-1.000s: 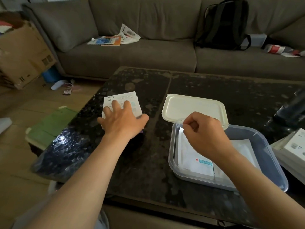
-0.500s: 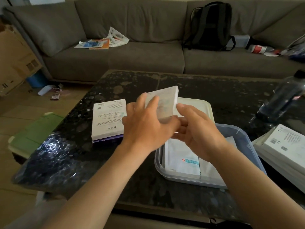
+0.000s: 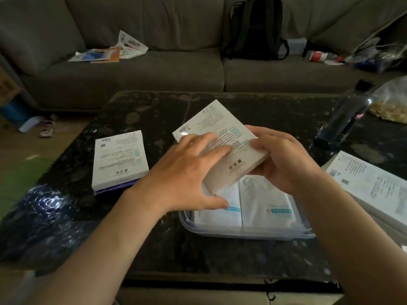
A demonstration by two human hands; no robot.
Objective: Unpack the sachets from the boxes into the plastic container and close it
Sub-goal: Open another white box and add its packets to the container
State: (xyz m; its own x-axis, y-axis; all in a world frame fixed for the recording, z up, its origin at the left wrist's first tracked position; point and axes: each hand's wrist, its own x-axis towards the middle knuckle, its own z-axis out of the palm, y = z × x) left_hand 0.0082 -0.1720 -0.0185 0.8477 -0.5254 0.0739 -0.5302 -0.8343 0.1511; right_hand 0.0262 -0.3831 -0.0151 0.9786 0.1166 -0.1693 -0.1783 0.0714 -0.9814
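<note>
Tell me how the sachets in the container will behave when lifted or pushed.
The sachets look thin and flat, so they will probably flex or droop if lifted by one edge. Their smooth faces suggest they may slide over each other inside the container when pushed. Lying flat, they are unlikely to roll or tip.

Dark speckled stone table (image 3: 154,249), surface stained. Left: a white printed box (image 3: 120,159) is seen lying flat on a thin purple item (image 3: 114,188). Front centre: a clear plastic container (image 3: 242,235) is set down. Right: a dark bottle (image 3: 343,122) is stood upright, and stacked white boxes (image 3: 370,183) are placed at the edge. Front-left corner: crinkled clear film (image 3: 44,216) is noted.
</note>
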